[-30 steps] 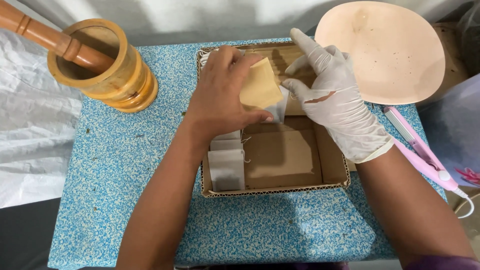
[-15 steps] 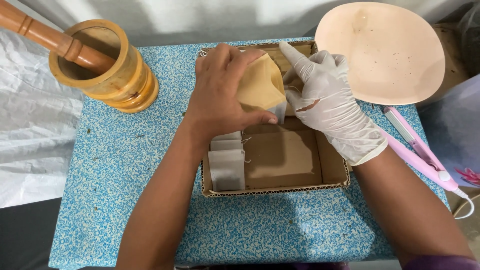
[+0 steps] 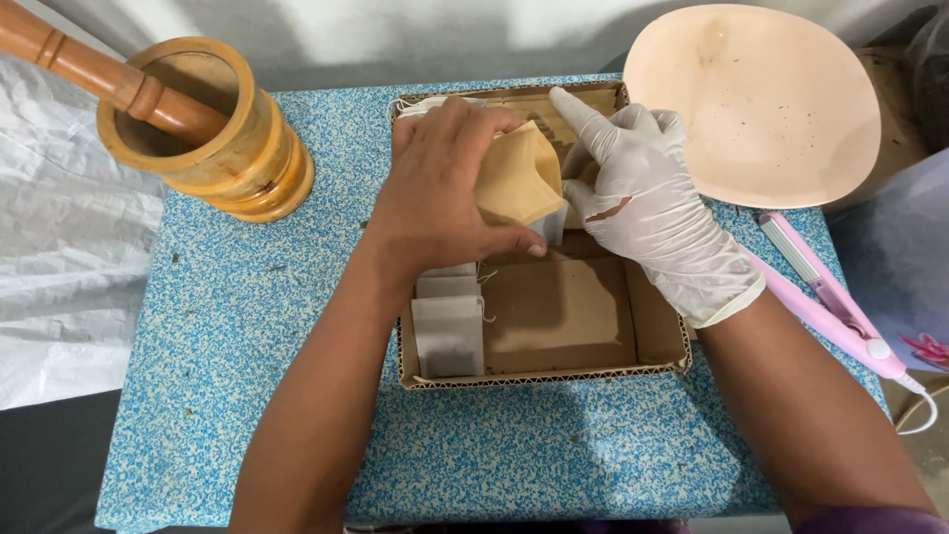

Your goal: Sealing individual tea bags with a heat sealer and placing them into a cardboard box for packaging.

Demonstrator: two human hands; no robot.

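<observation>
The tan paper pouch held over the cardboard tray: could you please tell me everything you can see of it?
The tan paper pouch is a small, flat, matte sachet with a paler strip along its lower edge. It is held tilted above the far half of the cardboard tray. The bare left hand grips it, thumb beneath it, while the white-gloved right hand meets its right edge. Its contents are not visible.
</observation>
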